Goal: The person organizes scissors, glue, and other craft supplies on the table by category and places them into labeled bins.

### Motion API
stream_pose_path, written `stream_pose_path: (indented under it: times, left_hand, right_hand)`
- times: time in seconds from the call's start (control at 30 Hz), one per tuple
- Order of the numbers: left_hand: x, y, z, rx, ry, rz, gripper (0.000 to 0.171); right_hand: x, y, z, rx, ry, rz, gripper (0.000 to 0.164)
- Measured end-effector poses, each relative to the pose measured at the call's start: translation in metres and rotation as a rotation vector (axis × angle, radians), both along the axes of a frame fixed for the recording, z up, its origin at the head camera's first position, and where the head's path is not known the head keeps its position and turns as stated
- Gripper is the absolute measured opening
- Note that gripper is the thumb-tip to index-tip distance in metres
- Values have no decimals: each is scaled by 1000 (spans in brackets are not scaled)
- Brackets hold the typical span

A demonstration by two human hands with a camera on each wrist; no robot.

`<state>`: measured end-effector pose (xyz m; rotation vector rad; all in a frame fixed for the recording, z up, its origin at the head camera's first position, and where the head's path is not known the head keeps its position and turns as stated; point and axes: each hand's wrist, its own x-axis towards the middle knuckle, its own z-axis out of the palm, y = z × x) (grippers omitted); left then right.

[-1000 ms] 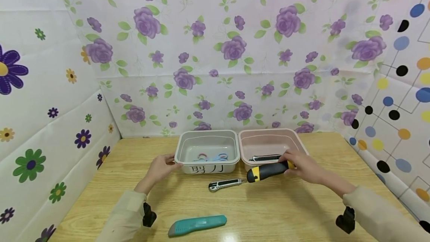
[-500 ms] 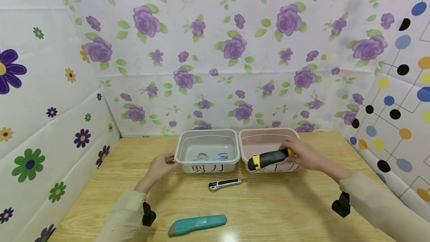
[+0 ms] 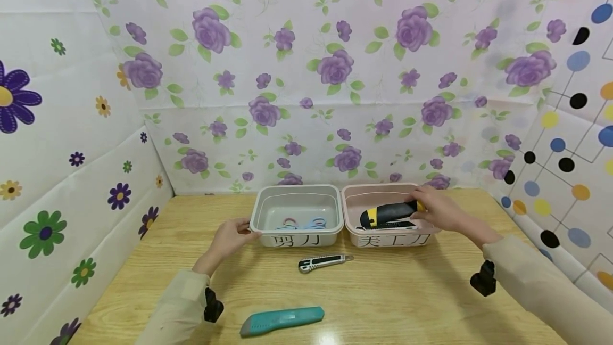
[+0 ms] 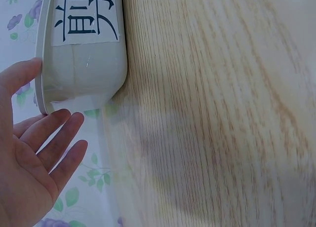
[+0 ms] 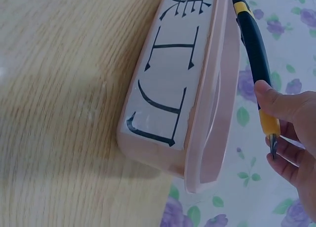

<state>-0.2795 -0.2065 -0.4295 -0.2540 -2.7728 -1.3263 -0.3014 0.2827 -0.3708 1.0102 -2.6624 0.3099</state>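
Note:
My right hand (image 3: 438, 209) grips a black and yellow utility knife (image 3: 395, 212) near its yellow end, thumb across the handle; a short metal tip shows there in the right wrist view. The knife is held over the pink bin (image 3: 351, 201), where another black utility knife (image 3: 392, 225) lies. At the left corner of the grey bin (image 3: 297, 190) is my left hand (image 3: 232, 238), its thumb on the rim and its loosely extended fingers at the end wall (image 4: 79, 79). Scissors (image 3: 306, 224) lie inside the grey bin.
A silver and black utility knife (image 3: 324, 263) lies on the wooden table (image 3: 383, 302) in front of the bins. Closer to me is a teal utility knife (image 3: 282, 320). Both bins carry labels on their front walls. Patterned cloth (image 3: 297, 121) stands behind and at both sides.
My right hand has raised the black and yellow knife from in front of the pink bin and carried it back over the opening. My left hand has stayed at the grey bin.

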Motion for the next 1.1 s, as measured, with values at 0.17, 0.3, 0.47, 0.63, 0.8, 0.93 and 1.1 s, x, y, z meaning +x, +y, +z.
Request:
stream_pose_path:
  times: [0.17, 0.3, 0.47, 0.63, 0.8, 0.93, 1.1]
  left_hand:
    - [0, 0, 1, -6, -3, 4, 55]
    - [1, 0, 1, -7, -13, 9, 54]
    - [1, 0, 2, -9, -10, 9, 55]
    - [1, 1, 2, -5, -12, 10, 56]
    - [1, 1, 3, 1, -13, 11, 56]
    - [1, 1, 3, -2, -10, 15, 55]
    - [2, 1, 4, -15, 3, 2, 55]
  right_hand:
    - [-7, -1, -3, -16, 12, -17, 26]
    - [-13, -3, -8, -17, -2, -31, 27]
    - [-20, -5, -15, -1, -53, -65, 29]
    - [-25, -5, -22, 30, -50, -88, 30]
    - [-29, -4, -28, 30, -21, -90, 31]
    - [-33, -7, -33, 18, -9, -84, 30]
    - [-35, -10, -38, 14, -8, -93, 28]
